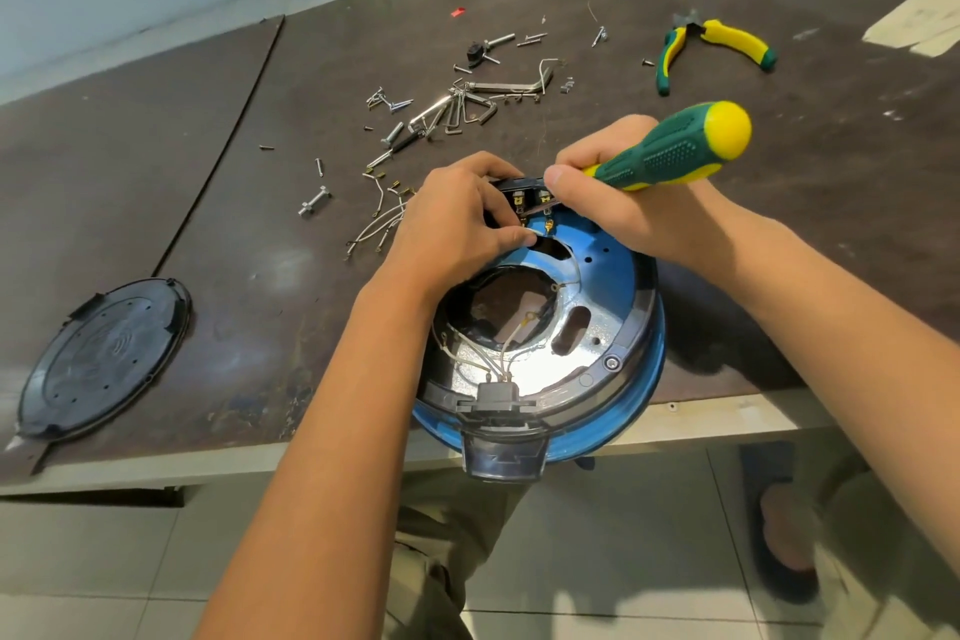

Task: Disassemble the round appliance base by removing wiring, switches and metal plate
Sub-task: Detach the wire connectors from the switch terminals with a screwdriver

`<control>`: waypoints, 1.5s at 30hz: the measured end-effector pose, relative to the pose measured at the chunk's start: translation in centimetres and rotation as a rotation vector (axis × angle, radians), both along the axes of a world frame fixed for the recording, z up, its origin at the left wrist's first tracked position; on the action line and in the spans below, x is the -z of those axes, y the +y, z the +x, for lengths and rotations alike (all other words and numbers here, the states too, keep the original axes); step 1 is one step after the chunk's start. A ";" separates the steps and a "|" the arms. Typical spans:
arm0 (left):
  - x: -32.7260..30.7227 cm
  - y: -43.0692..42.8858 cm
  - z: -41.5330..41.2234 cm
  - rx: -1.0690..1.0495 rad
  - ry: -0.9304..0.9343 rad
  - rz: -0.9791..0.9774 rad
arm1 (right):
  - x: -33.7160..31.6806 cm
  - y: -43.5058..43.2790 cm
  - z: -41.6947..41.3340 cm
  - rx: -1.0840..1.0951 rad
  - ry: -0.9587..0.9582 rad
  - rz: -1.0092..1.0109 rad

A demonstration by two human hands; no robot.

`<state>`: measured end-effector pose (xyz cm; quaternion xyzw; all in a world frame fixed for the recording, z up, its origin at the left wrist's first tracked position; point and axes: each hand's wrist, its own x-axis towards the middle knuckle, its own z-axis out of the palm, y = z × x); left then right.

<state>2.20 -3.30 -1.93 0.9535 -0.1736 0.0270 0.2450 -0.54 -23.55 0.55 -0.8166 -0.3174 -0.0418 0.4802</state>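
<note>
The left hand (457,224) grips the black switch block (519,195) at the far rim of the round appliance base (641,379). Below that grip the base lies open side up, its socket tab pointing at the person: a blue shell, a shiny metal plate (597,291) and white wires (508,340). Just right, the right hand (613,213) holds a green-yellow screwdriver (670,153) slanting up-right, with its tip hidden among the terminals.

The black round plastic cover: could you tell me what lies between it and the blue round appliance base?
Head view: bare brown tabletop, crossed beside the base by the left forearm.
</note>
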 end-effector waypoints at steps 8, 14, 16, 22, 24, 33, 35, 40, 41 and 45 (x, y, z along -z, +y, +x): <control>0.0 -0.2 0.0 -0.017 0.006 -0.003 | 0.4 0.5 0.4 0.074 0.121 0.109; 0.1 -0.2 0.1 -0.016 0.006 0.001 | 0.6 0.4 0.9 0.152 0.206 0.182; 0.2 -0.1 0.1 -0.019 0.007 -0.008 | 0.7 0.4 1.1 0.169 0.242 0.184; 0.2 -0.2 0.2 -0.035 0.015 -0.016 | 0.8 0.6 1.4 0.204 0.281 0.203; 0.2 -0.2 0.3 -0.041 0.024 -0.010 | 0.8 0.8 1.3 0.227 0.282 0.215; 0.2 -0.1 0.1 -0.004 0.027 0.006 | 0.3 0.7 1.2 0.290 0.305 0.189; 0.2 0.0 0.1 -0.005 0.020 -0.004 | 0.3 0.6 1.0 0.248 0.250 0.171; 0.3 -0.1 0.0 -0.018 0.001 -0.006 | 0.3 -0.1 0.4 0.071 0.133 0.109; 0.3 -0.1 0.0 -0.019 -0.002 -0.004 | 0.3 -0.1 0.3 0.061 0.120 0.102; 0.3 -0.1 0.0 -0.008 -0.003 -0.006 | 0.4 0.1 0.4 0.112 0.140 0.117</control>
